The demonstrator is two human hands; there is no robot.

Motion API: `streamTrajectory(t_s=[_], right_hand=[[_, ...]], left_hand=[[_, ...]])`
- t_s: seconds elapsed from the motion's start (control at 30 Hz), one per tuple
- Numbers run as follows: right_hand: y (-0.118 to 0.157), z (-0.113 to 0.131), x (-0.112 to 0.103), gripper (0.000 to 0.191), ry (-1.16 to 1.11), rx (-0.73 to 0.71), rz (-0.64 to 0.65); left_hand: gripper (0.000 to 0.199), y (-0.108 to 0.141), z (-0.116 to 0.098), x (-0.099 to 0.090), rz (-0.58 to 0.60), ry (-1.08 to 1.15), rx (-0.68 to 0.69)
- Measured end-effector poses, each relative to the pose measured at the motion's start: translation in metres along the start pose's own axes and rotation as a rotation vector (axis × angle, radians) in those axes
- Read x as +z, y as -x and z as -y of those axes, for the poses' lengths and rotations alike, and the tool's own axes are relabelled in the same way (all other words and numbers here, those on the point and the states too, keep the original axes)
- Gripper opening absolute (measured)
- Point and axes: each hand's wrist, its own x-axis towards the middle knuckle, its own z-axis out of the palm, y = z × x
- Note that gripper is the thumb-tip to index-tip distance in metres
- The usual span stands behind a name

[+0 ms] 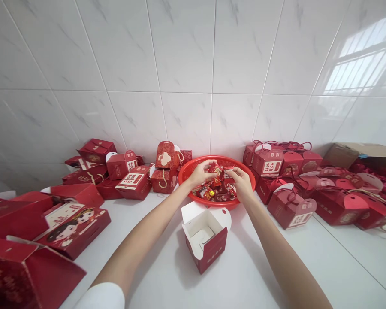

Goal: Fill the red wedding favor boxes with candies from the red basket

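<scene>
Wrapped candies point(209, 192) fill part of a red plastic basket point(250, 180) near the tiled wall. Over the basket, my left hand point(203, 172) is closed on a red candy packet point(216, 171) between thumb and fingers. My right hand point(240, 180) pinches a small red-and-white candy point(228, 169) just to the right of that packet. In front of the basket stands an open red box point(212, 249) with a white inside; its flaps are spread and no candy shows in it.
Red gift boxes point(135, 182) crowd the left side, some large and close to the front. More closed boxes with cords point(291, 208) stand at the right. A brown cardboard carton point(357, 152) is at the far right, against the wall.
</scene>
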Motion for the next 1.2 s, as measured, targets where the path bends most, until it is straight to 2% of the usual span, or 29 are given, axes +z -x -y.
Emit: streamTrajectory(t_s=[0.13,0.4,0.6,0.73,0.93,1.03,1.1,1.13,1.2], right_hand=[[0.002,0.004,0.001,0.031,0.015,0.034,0.029],[0.003,0.007,0.001,0.032,0.021,0.147,0.173],[-0.001,0.003,0.001,0.03,0.039,0.171,0.148],[-0.002,0.002,0.0,0.027,0.043,0.175,0.168],[-0.001,0.004,0.0,0.024,0.02,0.121,0.164],[-0.003,0.003,0.0,0.021,-0.027,0.083,0.091],[-0.006,0.0,-0.002,0.022,-0.075,0.05,-0.007],[-0.007,-0.001,-0.002,0.023,-0.104,0.033,-0.048],[-0.01,-0.003,-0.004,0.024,-0.164,0.015,-0.102]], left_hand=[[0.056,0.003,-0.004,0.001,0.025,0.002,-0.041],[0.042,0.002,-0.003,0.009,0.023,0.027,-0.007],[0.037,-0.001,0.0,0.009,0.035,0.021,-0.114],[0.031,-0.002,-0.003,0.009,-0.001,0.054,-0.139],[0.023,0.0,-0.016,0.008,-0.025,0.277,-0.265],[0.022,0.0,-0.016,0.005,-0.023,0.324,-0.296],[0.022,-0.001,-0.012,0.004,0.037,0.24,-0.31],[0.021,-0.002,-0.009,0.004,0.118,0.152,-0.323],[0.022,-0.002,-0.002,0.007,0.386,-0.107,-0.349]])
